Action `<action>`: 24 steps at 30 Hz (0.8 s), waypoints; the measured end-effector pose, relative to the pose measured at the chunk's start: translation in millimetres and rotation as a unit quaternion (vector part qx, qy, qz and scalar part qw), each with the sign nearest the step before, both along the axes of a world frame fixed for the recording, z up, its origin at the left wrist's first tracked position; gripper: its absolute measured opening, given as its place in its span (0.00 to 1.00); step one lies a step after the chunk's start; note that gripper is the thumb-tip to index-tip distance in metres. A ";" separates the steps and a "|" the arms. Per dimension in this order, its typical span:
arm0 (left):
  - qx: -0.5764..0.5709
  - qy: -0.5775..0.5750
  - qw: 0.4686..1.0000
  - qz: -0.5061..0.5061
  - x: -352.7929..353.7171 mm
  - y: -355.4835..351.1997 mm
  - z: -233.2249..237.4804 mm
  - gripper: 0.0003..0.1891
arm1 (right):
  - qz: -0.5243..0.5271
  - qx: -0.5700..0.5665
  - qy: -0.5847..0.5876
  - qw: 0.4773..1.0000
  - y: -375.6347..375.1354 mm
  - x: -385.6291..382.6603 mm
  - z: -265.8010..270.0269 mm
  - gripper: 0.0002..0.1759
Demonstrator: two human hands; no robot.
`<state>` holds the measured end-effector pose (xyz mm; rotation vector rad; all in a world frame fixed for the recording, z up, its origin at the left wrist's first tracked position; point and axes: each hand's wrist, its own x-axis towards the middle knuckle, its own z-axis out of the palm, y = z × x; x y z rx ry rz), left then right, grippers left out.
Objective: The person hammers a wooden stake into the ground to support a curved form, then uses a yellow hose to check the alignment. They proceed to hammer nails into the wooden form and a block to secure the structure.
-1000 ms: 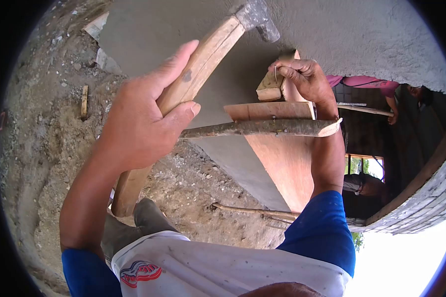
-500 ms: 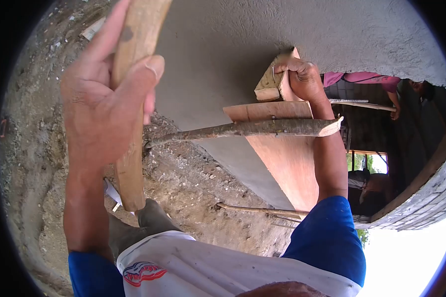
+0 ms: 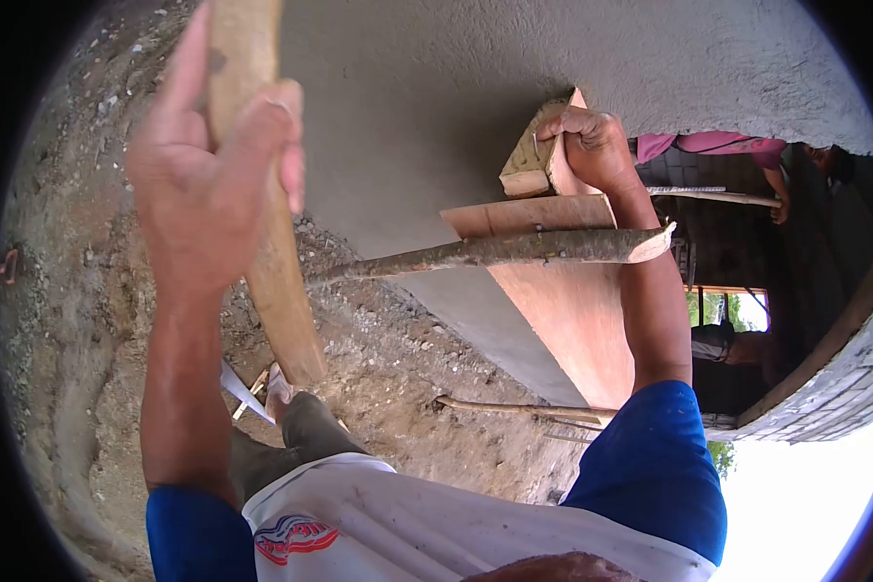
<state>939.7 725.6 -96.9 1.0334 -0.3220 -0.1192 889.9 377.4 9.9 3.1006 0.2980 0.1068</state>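
My left hand (image 3: pixel 199 184) grips a smooth length of wood (image 3: pixel 286 310), which slants from the top edge down toward my feet. Against the grey plastered wall (image 3: pixel 388 107), my right hand (image 3: pixel 597 145) is closed around a pale wooden piece with a rough, angled wooden block (image 3: pixel 533 165) beside it; where the two pieces meet is partly hidden by the fingers. Just below that hand is a plywood sheet (image 3: pixel 563 320) with a short plank (image 3: pixel 524 215) across it. A bark-covered branch (image 3: pixel 495 252) with a cut end crosses in front of the plywood and my right forearm.
Stony soil (image 3: pixel 388 359) runs along the wall's base. A thin pole (image 3: pixel 504 407) reaches the plywood's lower end. A white object (image 3: pixel 242 393) lies by my foot. Through an opening on the right, another person in a pink top (image 3: pixel 713 144) has a hand near a light pole (image 3: pixel 713 197).
My left hand and the length of wood have tilted, its lower end swinging right and its upper end left. My right hand stays on the block. The view has shifted slightly.
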 end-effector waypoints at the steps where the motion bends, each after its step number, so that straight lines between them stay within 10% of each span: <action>1: 0.079 -0.028 0.993 -0.088 -17.4 -21.1 -13.1 0.35 | 0.009 -0.011 0.000 1.000 -0.9 4.1 3.5 0.14; 4: 0.117 -0.279 0.951 -0.060 -17.0 -42.0 -47.0 0.35 | -0.001 -0.017 -0.001 1.000 0.0 5.7 3.8 0.14; 6: 0.051 -0.016 0.981 -0.189 -13.9 1.2 -20.2 0.34 | 0.008 0.023 -0.003 1.000 -5.3 3.9 0.7 0.15; 11: -0.170 0.048 0.979 0.101 15.6 2.0 -8.2 0.30 | -0.022 0.019 0.004 1.000 -2.2 1.3 0.2 0.16; 15: 0.181 -0.270 0.945 -0.040 -20.1 -41.3 -42.8 0.34 | -0.004 -0.006 0.011 1.000 -3.5 4.6 -4.6 0.16; 17: 0.126 -0.074 0.975 -0.168 -18.2 -14.5 -26.8 0.35 | 0.000 -0.008 -0.001 1.000 -7.2 0.5 1.1 0.16; 23: -0.160 0.043 0.981 0.100 31.2 18.5 12.5 0.31 | -0.016 0.031 -0.007 0.999 -5.7 3.5 -0.4 0.15; 24: -0.065 0.008 0.993 0.102 10.1 -6.2 12.9 0.32 | -0.012 0.028 -0.011 0.999 -5.7 3.4 -1.3 0.16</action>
